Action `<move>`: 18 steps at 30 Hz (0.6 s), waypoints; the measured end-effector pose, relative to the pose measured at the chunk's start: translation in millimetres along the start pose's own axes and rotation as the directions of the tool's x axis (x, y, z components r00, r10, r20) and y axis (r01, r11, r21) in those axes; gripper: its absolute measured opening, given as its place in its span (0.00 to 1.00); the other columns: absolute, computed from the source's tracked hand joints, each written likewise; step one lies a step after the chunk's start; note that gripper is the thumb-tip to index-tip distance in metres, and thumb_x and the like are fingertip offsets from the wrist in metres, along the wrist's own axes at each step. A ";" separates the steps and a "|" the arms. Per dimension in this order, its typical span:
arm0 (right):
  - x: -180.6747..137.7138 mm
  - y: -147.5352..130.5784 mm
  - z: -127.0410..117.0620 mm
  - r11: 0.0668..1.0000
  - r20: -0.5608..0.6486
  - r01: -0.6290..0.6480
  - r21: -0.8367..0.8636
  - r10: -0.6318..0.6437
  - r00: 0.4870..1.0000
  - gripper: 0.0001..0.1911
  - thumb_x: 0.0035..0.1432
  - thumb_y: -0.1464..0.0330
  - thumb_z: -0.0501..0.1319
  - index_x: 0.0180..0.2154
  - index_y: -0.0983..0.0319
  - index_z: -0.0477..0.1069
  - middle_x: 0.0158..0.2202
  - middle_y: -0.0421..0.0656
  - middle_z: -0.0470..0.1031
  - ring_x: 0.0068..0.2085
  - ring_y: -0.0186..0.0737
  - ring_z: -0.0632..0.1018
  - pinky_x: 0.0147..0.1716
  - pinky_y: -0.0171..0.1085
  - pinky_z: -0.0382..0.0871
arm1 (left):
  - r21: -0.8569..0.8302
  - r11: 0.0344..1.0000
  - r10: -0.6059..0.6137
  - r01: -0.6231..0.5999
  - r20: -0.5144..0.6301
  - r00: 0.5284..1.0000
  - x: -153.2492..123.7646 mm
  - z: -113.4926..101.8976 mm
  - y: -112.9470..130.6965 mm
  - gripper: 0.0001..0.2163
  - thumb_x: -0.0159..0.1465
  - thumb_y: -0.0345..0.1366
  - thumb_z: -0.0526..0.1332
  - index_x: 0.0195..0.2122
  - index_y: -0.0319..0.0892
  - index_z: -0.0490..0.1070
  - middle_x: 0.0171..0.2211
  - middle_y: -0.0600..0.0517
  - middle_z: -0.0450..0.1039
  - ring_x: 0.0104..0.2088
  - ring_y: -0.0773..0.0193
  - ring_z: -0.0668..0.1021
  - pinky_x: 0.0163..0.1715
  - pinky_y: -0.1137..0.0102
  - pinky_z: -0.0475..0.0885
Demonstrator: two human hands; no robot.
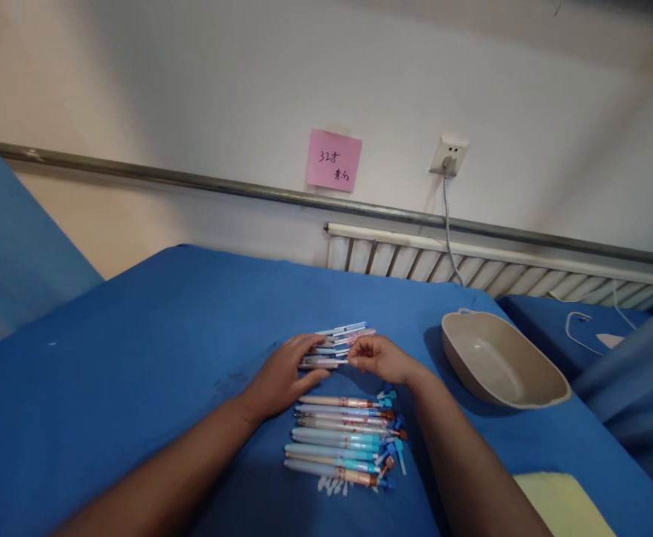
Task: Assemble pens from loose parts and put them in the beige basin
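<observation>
Blue cloth (136,358) covers the table; on it the left hand (285,377) lies with fingers stretched flat over the left end of a small bundle of pale plastic pens (341,339), while the right hand (381,359) pinches, it seems, one pen at the bundle's right end. A row of blue-capped pastel pens (341,440) lies just nearer, a beige oval dish (499,362) well right.

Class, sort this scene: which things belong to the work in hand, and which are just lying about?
In hand: left hand, right hand, far bunch of pens, near row of pens.
Lying about: beige bowl, pink note, wall socket, pale yellow object.
</observation>
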State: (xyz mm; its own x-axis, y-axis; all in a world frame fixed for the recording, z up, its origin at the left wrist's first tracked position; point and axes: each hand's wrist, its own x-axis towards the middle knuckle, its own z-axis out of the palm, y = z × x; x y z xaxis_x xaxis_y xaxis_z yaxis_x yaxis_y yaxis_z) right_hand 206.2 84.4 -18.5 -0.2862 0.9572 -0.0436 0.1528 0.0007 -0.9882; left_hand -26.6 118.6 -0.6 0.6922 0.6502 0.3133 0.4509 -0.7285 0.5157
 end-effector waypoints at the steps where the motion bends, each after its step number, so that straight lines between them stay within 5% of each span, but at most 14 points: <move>1: -0.1 -0.9 0.3 1.000 0.004 0.001 -0.002 -0.001 1.000 0.15 0.45 0.59 0.66 0.27 0.64 0.68 0.23 0.36 0.67 0.25 0.29 0.66 0.27 0.31 0.60 | -0.008 0.999 0.042 -0.042 0.031 0.999 -0.2 0.3 0.2 0.16 0.63 0.42 0.56 0.50 0.44 0.66 0.45 0.47 0.72 0.44 0.58 0.74 0.45 0.65 0.68; 8: -9.1 2.4 -22.4 0.997 -0.016 -0.073 -0.028 0.072 0.997 0.15 0.44 0.59 0.66 0.26 0.63 0.67 0.22 0.35 0.66 0.24 0.29 0.66 0.26 0.32 0.62 | 0.050 0.997 0.051 -0.052 0.028 0.998 0.5 -2.3 -6.2 0.12 0.67 0.39 0.49 0.45 0.44 0.68 0.43 0.48 0.74 0.43 0.60 0.74 0.44 0.65 0.68; 13: -17.7 7.5 -45.1 0.968 -0.153 -0.196 -0.158 0.172 0.973 0.13 0.45 0.61 0.65 0.25 0.63 0.65 0.19 0.34 0.64 0.22 0.29 0.65 0.22 0.31 0.61 | 0.089 0.995 0.036 -0.038 0.028 0.999 1.2 -3.2 -9.2 0.12 0.66 0.39 0.50 0.44 0.44 0.69 0.40 0.48 0.74 0.41 0.60 0.74 0.43 0.65 0.68; 18: -8.8 1.6 -26.7 0.977 -0.285 -0.132 -0.168 0.080 0.955 0.14 0.53 0.56 0.58 0.30 0.62 0.65 0.24 0.37 0.67 0.25 0.32 0.68 0.21 0.30 0.63 | 0.067 0.995 0.070 -0.072 0.035 0.997 0.1 -0.5 0.1 0.11 0.66 0.39 0.50 0.45 0.45 0.69 0.42 0.49 0.74 0.42 0.60 0.74 0.44 0.65 0.68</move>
State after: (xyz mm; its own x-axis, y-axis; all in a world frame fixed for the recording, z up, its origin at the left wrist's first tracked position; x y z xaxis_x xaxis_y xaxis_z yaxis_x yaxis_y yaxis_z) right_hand 234.2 83.7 -15.8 0.0085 0.9968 -0.0795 0.3456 -0.0775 -0.9352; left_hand -26.7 118.7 -0.1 0.7413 0.5897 0.3204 0.4364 -0.7863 0.4374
